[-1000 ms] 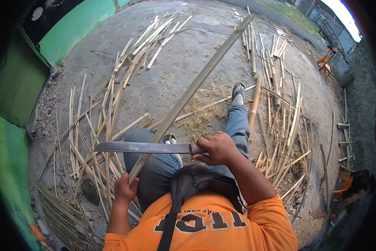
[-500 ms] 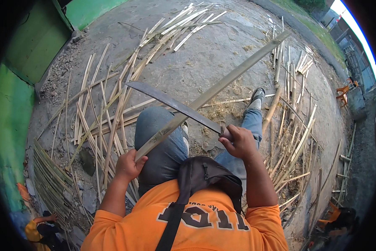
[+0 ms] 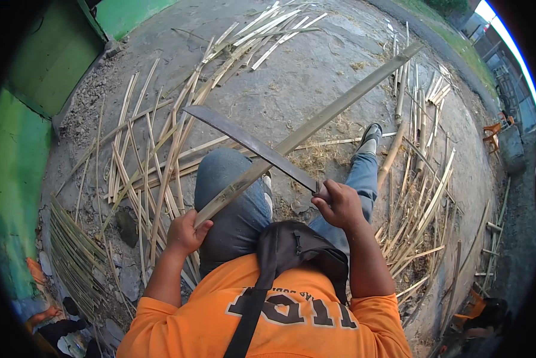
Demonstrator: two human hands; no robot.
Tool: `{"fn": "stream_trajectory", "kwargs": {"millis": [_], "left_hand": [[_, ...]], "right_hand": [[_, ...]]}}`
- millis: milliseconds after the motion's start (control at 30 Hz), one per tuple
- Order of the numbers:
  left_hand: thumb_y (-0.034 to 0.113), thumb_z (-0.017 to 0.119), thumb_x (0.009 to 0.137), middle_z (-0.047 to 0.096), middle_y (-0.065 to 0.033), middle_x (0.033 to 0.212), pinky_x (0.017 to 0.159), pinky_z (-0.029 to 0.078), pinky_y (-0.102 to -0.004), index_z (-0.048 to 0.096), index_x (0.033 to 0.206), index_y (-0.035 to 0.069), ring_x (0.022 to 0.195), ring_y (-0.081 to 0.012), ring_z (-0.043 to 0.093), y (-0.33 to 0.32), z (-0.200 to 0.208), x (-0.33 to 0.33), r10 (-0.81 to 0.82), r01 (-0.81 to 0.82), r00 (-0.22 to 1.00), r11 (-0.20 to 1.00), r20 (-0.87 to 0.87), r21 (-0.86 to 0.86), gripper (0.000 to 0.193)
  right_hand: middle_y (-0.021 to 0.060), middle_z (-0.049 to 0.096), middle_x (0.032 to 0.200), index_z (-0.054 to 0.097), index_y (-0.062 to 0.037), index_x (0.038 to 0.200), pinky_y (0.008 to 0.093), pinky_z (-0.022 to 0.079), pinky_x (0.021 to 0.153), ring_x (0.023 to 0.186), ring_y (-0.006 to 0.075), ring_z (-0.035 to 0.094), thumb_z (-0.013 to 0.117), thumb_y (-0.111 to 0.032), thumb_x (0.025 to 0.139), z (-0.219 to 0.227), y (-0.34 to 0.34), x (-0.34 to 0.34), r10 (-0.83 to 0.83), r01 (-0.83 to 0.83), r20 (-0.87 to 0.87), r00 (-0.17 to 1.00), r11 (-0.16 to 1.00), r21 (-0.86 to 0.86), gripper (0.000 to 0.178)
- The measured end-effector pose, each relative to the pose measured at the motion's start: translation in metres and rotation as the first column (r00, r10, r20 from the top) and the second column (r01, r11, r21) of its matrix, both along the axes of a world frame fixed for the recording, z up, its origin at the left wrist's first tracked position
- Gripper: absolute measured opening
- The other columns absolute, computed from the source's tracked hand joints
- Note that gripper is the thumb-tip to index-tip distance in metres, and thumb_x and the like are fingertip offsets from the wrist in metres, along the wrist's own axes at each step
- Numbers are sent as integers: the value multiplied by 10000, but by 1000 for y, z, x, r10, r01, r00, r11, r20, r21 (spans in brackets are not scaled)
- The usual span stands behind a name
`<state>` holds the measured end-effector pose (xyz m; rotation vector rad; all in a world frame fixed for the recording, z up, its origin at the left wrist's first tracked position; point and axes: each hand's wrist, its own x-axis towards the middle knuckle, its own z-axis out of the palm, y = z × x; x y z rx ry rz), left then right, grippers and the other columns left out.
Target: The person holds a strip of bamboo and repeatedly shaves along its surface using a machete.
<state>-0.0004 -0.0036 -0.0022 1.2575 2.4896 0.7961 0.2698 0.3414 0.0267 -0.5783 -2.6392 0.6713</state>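
Observation:
My left hand [image 3: 187, 233] is closed round the near end of a long split bamboo strip [image 3: 339, 102]. The strip slants up and away to the right, passing over my bent left knee. In my right hand [image 3: 338, 204] is the handle of a machete [image 3: 248, 141], gripped with the fingers wrapped round it. The dark, wide blade points away to the left and crosses on top of the strip, lying against or very close to it. Fingers partly hide the handle.
Bamboo strips [image 3: 175, 140] lie scattered on the concrete ground [image 3: 262, 95] at left and far left. More strips and poles [image 3: 420, 203] lie at right. Greenish strips [image 3: 77, 253] are bunched at lower left, near another person's hand [image 3: 50, 312]. A green wall [image 3: 17, 197] stands left.
The machete blade has risen slightly along the strip and its tip sits a little higher. The strip's far end has shifted slightly right. At lower left the other person has moved.

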Motion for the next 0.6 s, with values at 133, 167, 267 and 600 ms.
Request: {"fn": "stream_trajectory", "kwargs": {"millis": [133, 167, 267, 600], "left_hand": [[745, 590, 952, 620, -213, 691, 603, 506, -497, 553, 815, 35, 708, -472, 667, 0, 1, -1, 4, -4, 999, 1000, 35, 7, 724], [745, 590, 952, 620, -213, 691, 603, 506, -497, 553, 815, 35, 708, -472, 667, 0, 2, -1, 11, -11, 999, 1000, 30, 7, 724], [746, 595, 948, 623, -215, 693, 601, 507, -498, 556, 818, 39, 713, -475, 668, 1, 2, -1, 10, -10, 1000, 1000, 17, 8, 720], [711, 606, 960, 628, -223, 705, 605, 513, -522, 560, 820, 39, 713, -492, 663, 0, -1, -3, -31, 30, 1000, 998, 7, 49, 688]], "right_hand": [[203, 645, 769, 593, -52, 958, 526, 495, 665, 751, 458, 653, 763, -460, 901, -12, -6, -1, -1, -1, -28, 1000, 997, -79, 446], [203, 645, 769, 593, -52, 958, 526, 495, 665, 751, 458, 653, 763, -460, 901, -13, -7, -2, 5, -8, -33, 999, 997, -79, 446], [209, 646, 777, 584, -45, 948, 523, 498, 672, 758, 463, 652, 759, -456, 907, -15, -9, -1, 1, -6, -51, 999, 995, -99, 448], [201, 671, 800, 642, -23, 1100, 508, 512, 684, 770, 448, 670, 777, -445, 896, 12, -7, 5, 28, -27, 45, 999, 999, -24, 488]]}}
